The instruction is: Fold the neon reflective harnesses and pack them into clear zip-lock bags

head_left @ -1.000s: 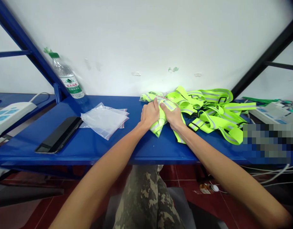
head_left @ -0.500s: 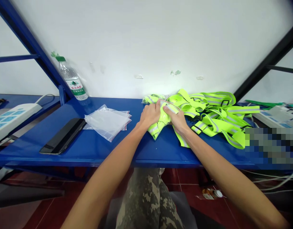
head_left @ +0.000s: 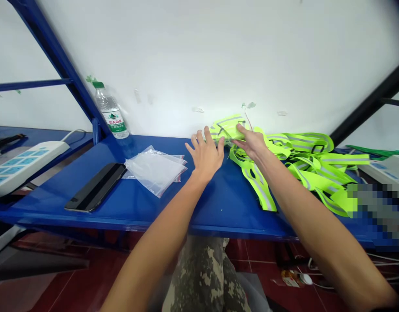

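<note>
1. A folded bundle of fluorescent yellow reflective vest sits at the back of the desk, just below the wall, at upper centre of the frame. A reflective strap runs down from near it toward the front edge.
2. The right hand lies over the bundle, its fingers on top. The grip is partly closed, but I cannot tell how firm its hold is.
3. The left hand is just left of the bundle, palm down. Its grip is wide open, with the fingers spread, and holds nothing. The thumb tip reaches the bundle's lower edge; contact is unclear.
4. More tangled vests lie to the right on the blue steel desk.
5. Left of centre are clear zip bags, then a black phone lying face down or dark.
6. A plastic water bottle stands at the back, by a blue upright.
7. A white power strip sits at far left. Another sits at far right, beside a pixelated patch.
8. Camouflage trousers and red floor tiles show below the desk.
</note>
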A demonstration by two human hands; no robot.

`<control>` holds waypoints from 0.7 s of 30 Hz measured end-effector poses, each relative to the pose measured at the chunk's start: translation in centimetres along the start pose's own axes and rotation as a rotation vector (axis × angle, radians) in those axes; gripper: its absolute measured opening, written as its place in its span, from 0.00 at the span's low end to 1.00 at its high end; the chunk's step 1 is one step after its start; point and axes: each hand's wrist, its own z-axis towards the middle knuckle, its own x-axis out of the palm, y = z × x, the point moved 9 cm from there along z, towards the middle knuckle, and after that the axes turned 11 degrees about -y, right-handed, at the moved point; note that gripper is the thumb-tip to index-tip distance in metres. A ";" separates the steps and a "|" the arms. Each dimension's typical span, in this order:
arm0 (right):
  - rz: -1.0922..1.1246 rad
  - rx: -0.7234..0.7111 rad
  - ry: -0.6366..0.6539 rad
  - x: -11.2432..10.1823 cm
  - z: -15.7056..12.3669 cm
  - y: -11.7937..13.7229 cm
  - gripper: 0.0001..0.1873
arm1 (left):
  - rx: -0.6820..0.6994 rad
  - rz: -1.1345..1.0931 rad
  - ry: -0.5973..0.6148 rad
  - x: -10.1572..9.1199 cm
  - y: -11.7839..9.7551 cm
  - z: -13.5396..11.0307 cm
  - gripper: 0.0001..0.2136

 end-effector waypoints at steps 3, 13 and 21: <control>-0.527 -0.407 -0.078 0.5 0.1 1.2 0.31 | 0.028 0.127 0.113 1.1 1.1 0.1 0.29; -1.151 -1.071 0.270 6.5 -4.6 -0.9 0.32 | -0.112 0.109 0.626 4.8 2.6 -2.0 0.33; -1.088 -1.032 0.297 6.0 -4.6 -0.9 0.36 | -0.060 0.163 0.532 4.4 2.3 -1.8 0.26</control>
